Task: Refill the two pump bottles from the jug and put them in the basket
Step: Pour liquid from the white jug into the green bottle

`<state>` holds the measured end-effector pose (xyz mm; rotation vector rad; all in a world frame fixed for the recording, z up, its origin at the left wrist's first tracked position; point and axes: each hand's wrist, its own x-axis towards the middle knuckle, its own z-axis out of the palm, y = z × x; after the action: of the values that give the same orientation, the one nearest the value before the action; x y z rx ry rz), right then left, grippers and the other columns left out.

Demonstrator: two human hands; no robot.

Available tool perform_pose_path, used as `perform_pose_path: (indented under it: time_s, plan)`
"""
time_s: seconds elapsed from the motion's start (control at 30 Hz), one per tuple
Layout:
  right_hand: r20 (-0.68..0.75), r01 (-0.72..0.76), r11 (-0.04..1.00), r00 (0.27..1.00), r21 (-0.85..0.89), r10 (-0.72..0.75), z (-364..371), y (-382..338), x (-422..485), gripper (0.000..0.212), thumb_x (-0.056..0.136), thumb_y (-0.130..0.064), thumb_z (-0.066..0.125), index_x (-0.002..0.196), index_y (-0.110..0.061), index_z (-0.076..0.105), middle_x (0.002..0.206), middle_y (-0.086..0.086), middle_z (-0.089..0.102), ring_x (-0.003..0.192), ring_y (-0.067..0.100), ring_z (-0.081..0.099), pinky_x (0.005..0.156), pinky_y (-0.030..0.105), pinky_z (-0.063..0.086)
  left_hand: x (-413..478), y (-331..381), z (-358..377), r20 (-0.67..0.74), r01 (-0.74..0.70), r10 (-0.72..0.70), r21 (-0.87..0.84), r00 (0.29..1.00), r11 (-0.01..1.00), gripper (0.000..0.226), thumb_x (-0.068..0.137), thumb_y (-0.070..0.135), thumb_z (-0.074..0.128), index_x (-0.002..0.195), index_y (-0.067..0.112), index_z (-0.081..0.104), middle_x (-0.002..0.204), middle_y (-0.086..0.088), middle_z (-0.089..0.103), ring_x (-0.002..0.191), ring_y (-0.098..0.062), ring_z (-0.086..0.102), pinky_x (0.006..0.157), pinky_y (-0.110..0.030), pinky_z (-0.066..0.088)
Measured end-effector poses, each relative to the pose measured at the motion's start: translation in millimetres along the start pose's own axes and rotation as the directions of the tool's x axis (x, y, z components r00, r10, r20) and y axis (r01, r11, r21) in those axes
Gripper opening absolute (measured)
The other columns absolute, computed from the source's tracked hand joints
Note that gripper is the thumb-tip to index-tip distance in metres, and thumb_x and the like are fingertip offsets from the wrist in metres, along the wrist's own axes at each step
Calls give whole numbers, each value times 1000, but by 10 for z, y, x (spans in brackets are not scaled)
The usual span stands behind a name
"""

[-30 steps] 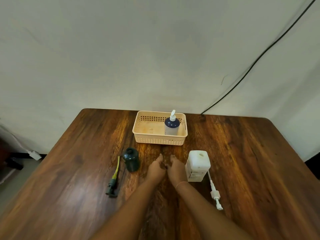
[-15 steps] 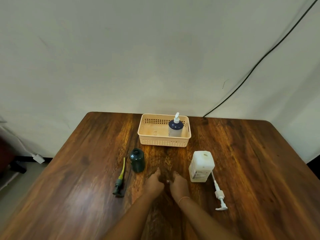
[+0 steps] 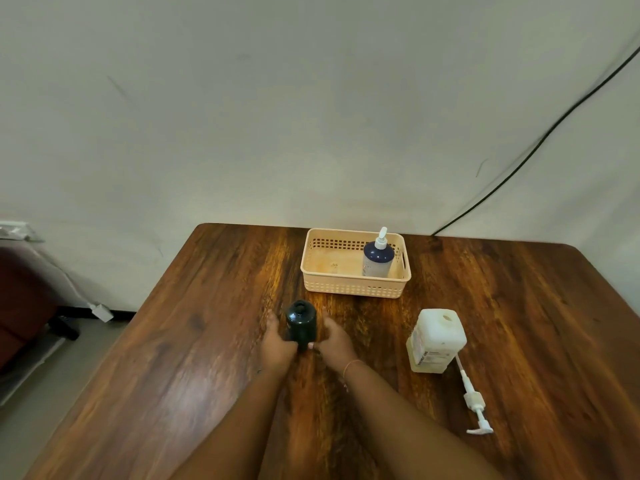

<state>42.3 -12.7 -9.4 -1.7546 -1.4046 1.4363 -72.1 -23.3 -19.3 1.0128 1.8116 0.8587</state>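
A dark green bottle [image 3: 300, 323] stands uncapped on the wooden table [image 3: 519, 323], in front of the basket. My left hand [image 3: 277, 344] and my right hand [image 3: 333, 342] press against its lower sides, one on each flank. The beige basket [image 3: 353, 289] sits at the back and holds a bottle with a dark blue shoulder and a white pump [image 3: 378, 258], upright at its right end. A white square jug [image 3: 437, 339] stands to the right with its top hole open. The green-yellow pump is hidden from view.
A long white pump [image 3: 473, 398] lies on the table just right of and nearer than the jug. A black cable [image 3: 540, 140] runs down the wall behind the table. Floor and dark furniture [image 3: 24, 299] lie past the left edge.
Both hands have moved forward and left from the bare table and closed around the dark green bottle. The green-yellow pump, seen earlier left of it, no longer shows.
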Motion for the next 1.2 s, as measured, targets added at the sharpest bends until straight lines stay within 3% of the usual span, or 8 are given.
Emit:
perform_pose_path:
  time_s: [0.17,0.3,0.53,0.63,0.8,0.97,1.2]
  plan:
    - [55,-17,994,998,109,12,34,-53,17,56,85,4,55,135,-18,44,132,4,55,126,20,46,107,38,37,65,51,-49,89,-42,47,-61,995,997,66,84,-4,54,144,11,31,143,-11,46,132,-25,43,110,-39,36]
    - [56,-21,989,998,146,13,16,-42,19,53,85,5,52,132,-19,47,129,4,57,123,19,48,107,38,38,37,41,-35,94,-48,54,-63,994,997,61,85,-5,54,142,10,37,144,-11,45,134,-25,41,112,-45,34]
    - [-67,19,976,998,215,-5,-192,73,-81,59,85,3,50,136,-25,43,117,-4,59,112,14,51,105,35,40,-112,167,241,96,-136,136,-9,986,991,52,85,4,59,135,10,46,136,-5,55,122,-19,52,105,-39,43]
    - [-106,5,976,994,217,18,-383,157,-152,61,86,1,50,140,-25,38,130,0,56,120,17,49,108,38,37,-207,243,411,117,-136,131,35,985,990,42,87,8,58,128,15,54,124,-3,62,109,-15,57,97,-35,48]
    - [-120,-27,985,992,170,48,-614,316,-272,63,88,3,47,143,-24,33,141,4,48,131,22,41,113,45,31,-387,284,625,141,-166,154,80,978,983,42,87,6,58,128,13,54,119,-4,64,111,-18,58,87,-25,44]
    - [-117,-39,984,991,175,60,-672,440,-345,60,89,2,47,141,-26,36,139,3,49,128,21,43,111,44,35,-477,285,714,170,-158,138,109,976,981,49,87,6,58,134,13,47,122,-5,64,112,-18,58,98,-34,48]
    - [-104,-63,982,991,180,83,-673,459,-362,63,88,7,43,142,-24,35,140,5,47,129,23,42,112,44,33,-487,249,718,175,-146,126,108,976,983,54,86,5,58,137,13,43,123,-5,63,111,-20,59,97,-38,50]
